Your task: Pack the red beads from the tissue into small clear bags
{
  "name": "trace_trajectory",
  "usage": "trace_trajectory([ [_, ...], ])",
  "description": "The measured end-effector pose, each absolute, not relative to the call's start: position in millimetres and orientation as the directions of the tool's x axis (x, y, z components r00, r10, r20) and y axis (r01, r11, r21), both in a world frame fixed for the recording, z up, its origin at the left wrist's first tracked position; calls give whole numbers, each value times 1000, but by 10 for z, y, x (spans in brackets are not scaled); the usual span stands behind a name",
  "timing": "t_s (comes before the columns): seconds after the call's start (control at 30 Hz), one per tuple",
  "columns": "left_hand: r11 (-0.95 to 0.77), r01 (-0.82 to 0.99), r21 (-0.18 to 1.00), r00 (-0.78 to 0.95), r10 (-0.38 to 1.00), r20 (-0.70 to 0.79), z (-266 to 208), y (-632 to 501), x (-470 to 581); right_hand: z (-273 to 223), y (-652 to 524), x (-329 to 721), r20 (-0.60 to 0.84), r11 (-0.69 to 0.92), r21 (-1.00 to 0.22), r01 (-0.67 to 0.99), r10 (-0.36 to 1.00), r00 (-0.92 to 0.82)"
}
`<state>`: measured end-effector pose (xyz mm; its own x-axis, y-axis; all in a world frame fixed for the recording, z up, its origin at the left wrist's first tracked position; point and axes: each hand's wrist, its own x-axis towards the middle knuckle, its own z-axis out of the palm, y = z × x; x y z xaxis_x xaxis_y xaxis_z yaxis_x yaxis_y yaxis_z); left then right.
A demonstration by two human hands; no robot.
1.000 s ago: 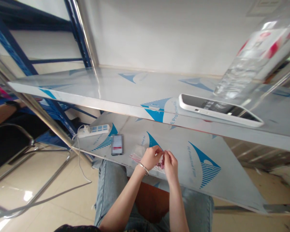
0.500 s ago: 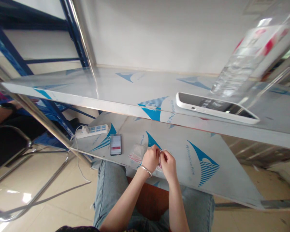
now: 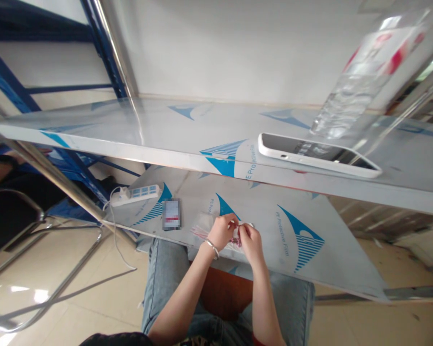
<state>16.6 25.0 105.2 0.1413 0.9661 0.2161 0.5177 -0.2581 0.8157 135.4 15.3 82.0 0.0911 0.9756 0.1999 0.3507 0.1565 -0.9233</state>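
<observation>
Pinching tiny piece (image 3: pixel 238 225) between left hand (image 3: pixel 221 233) and right hand (image 3: pixel 251 241), seemingly for control, with red bits (image 3: pixel 235 241) at six o'clock, bag (image 3: pixel 203 227) at nine, likely for reach.

Silvery bangle (image 3: pixel 212 249), perhaps black sleeve (image 3: pixel 117 339)

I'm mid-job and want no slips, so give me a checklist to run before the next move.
1. Left hand and right hand both in view, close together over the lower shelf: ok.
2. Small dark red item visible between the hands: ok.
3. Secure hold at the fingertips: cannot tell; detail too small.
4. Clear plastic within reach, beside the left hand: ok.
5. Power strip apart from both hands: ok.
6. White-cased phone on the upper shelf, away from the hands: ok.
</observation>
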Motion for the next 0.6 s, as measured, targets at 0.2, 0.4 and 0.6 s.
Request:
trace_trajectory([
  [0.2, -225, 657, 719, 230, 969, 92, 1097, 230, 196, 933, 105, 1352, 174, 154, -934, 321, 984, 33],
  [0.4, -163, 703, 692, 193, 981, 35, 1102, 213, 152, 948, 131, 1320, 168, 155, -928, 339, 986, 9],
  [0.6, -147, 738, 658, 116, 989, 91, 1104, 244, 50, 834, 169, 1238, -177, -172, -983, 69, 981, -83],
])
